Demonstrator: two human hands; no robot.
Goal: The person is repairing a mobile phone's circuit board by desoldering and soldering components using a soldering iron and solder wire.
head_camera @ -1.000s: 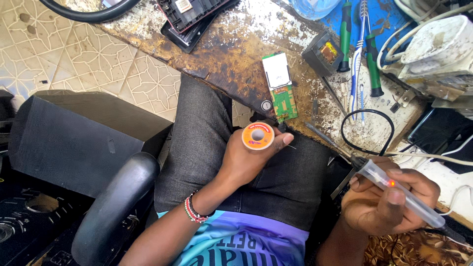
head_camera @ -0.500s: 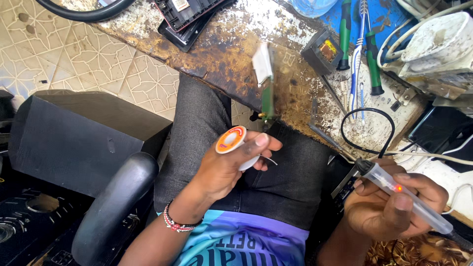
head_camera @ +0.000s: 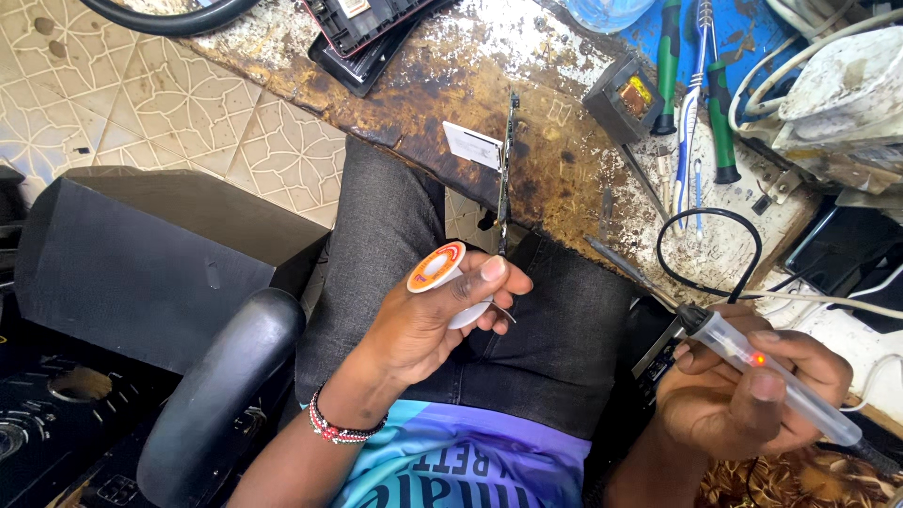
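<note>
Soldering prep, by the look of it: both tools are in hand, board not yet touched by iron. Left hand (head_camera: 428,325) has its grip closed round a small solder spool (head_camera: 437,266), orange-and-white face up, a short wire end poking out at 4 o'clock near the fingertips. Same hand seems to steady the thin green circuit board (head_camera: 509,169), which stands on edge at 12 o'clock of the spool; contact can't be confirmed. Right hand (head_camera: 752,395) has its grip wrapped on a soldering iron (head_camera: 771,372), red light lit, tip (head_camera: 611,259) pointing to 10 o'clock, near the board's lower end but apart. Board leans over the stained surface (head_camera: 555,188). Next move likely needs tip & solder brought together at a joint w/ board kept steady.
</note>
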